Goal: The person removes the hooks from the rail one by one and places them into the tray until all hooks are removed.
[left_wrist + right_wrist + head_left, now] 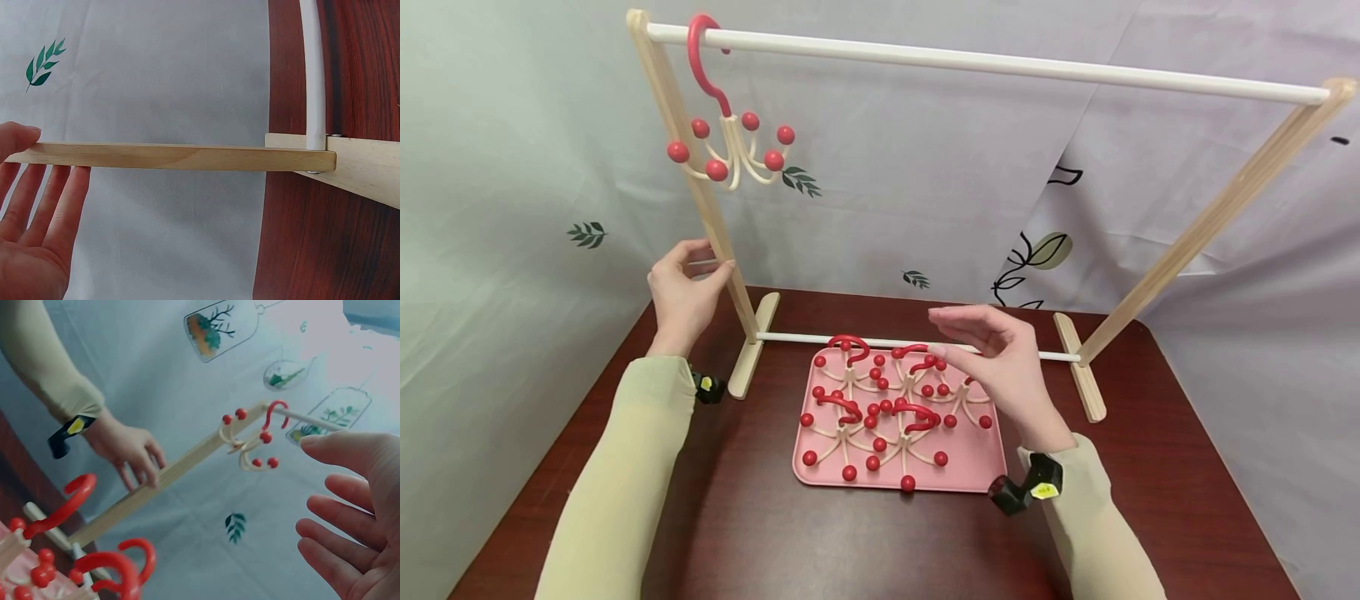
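Observation:
My left hand (683,292) pinches the left wooden post (187,156) of a rack, thumb on one side and fingers on the other. From the left end of the rack's white top rod (985,60) hangs a cream multi-arm hanger (733,154) with a red hook and red ball tips. My right hand (1003,358) is held over a pink tray (973,471), its fingers loosely extended with nothing between them. Several similar hangers (904,442) lie crowded on that tray, red hooks upward. In the right wrist view some red hooks (119,569) show below the hand.
A dark red-brown table (745,517) carries the rack and tray. The rack's right post (1217,225) slants up at the right, on a wooden foot (1081,371). A white lower rod (797,338) runs behind the tray. Pale cloth with leaf prints (880,192) hangs behind.

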Demonstrator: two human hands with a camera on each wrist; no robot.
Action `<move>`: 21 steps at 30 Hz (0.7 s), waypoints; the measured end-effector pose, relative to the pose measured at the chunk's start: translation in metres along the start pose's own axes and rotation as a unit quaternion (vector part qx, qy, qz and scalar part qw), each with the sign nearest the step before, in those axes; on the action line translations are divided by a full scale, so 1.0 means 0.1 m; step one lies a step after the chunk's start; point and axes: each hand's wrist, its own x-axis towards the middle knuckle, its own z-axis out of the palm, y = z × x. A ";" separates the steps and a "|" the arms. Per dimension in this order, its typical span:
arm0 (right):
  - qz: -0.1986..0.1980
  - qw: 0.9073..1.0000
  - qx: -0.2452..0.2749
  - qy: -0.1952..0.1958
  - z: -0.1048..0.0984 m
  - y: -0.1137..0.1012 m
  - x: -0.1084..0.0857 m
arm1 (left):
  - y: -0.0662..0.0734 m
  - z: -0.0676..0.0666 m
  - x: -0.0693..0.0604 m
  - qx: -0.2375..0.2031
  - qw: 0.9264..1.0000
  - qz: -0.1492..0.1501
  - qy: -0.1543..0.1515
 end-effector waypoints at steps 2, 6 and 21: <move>-0.009 1.000 0.001 0.002 0.02 -0.03 0.07 | 0.00 0.00 0.00 0.002 1.000 -0.001 0.001; -0.028 1.000 0.009 0.000 0.06 -0.10 0.21 | -0.01 0.00 0.00 0.005 1.000 0.000 0.001; -0.061 0.996 0.056 -0.019 0.30 -0.29 0.72 | 0.00 0.00 -0.01 0.001 1.000 0.001 -0.001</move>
